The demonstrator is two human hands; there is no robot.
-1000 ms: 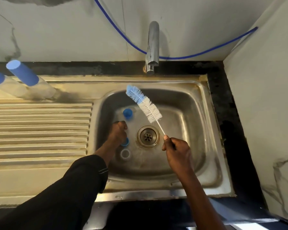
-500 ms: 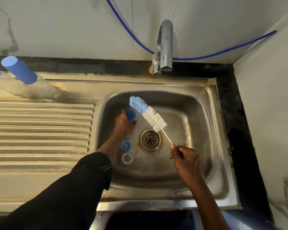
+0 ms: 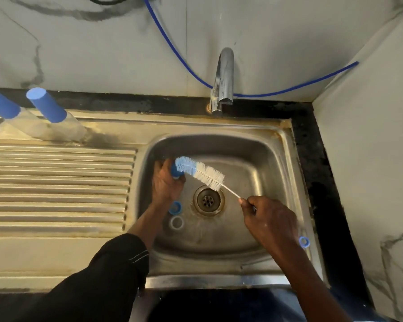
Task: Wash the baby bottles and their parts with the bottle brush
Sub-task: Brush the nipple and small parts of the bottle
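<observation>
Far left, at the drainboard's [image 3: 56,187] back edge, stand the first bottle [image 3: 0,105], cut off by the frame, and the second bottle [image 3: 47,105] just beside it. Both are clear with blue tops on.

Across into the sink [image 3: 296,173], a black sleeve [image 3: 107,273] reaches in. The left hand [image 3: 165,184] is up by the basin's back-left wall, fingers curled round a small blue cap [image 3: 175,172]. The brush [image 3: 199,169] is right on it, blue bristle tip against the cap and white bristles trailing off to the right. Whether the tip sits inside the cap, I cannot tell.

Just nearer than that hand, on the basin floor, a blue ring [image 3: 175,207] lies with a pale ring [image 3: 176,223] close beside it, both left of the drain [image 3: 208,200].

Above the drain, the tap [image 3: 223,82] stands at the sink's back edge, with a blue hose [image 3: 289,89] running along the wall behind.

To the right, the right hand [image 3: 269,220] hangs over the basin's front-right, thumb and fingers pinching the brush's thin white stem, the rest tucked in.

On the sink's right rim sits a spare ring [image 3: 304,242], also blue and well apart from the others.
</observation>
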